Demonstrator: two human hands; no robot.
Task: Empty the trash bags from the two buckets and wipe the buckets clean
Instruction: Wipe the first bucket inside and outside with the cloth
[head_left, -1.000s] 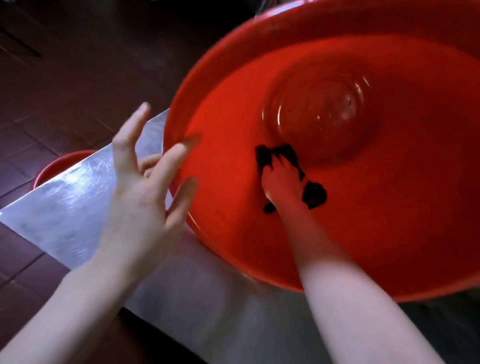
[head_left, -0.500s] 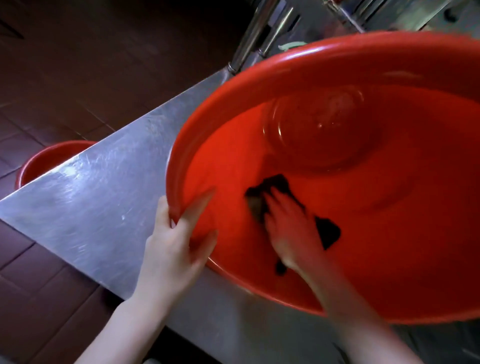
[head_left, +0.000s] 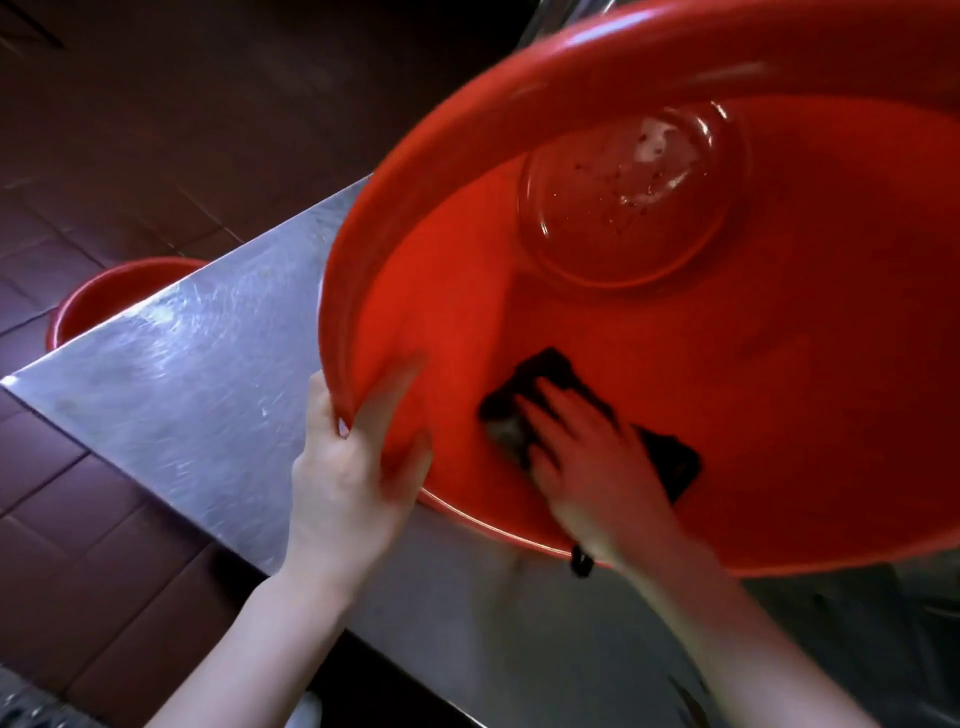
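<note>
Steel counter (head_left: 171, 364) over dark tile. Red bucket (head_left: 779, 415) tipped on it — left hand (head_left: 353, 467) grips its rim, right hand (head_left: 592, 457) presses dark cloth (head_left: 670, 457) flat against the inner wall. Wiping step; speckled base looks next — second bucket (head_left: 98, 299) waits on the floor.

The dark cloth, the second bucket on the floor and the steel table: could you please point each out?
Dark cloth (head_left: 670, 460), head view: right end, beside the fingers.
Second bucket (head_left: 111, 288), head view: rim showing behind the table.
Steel table (head_left: 197, 374), head view: bare top.
</note>
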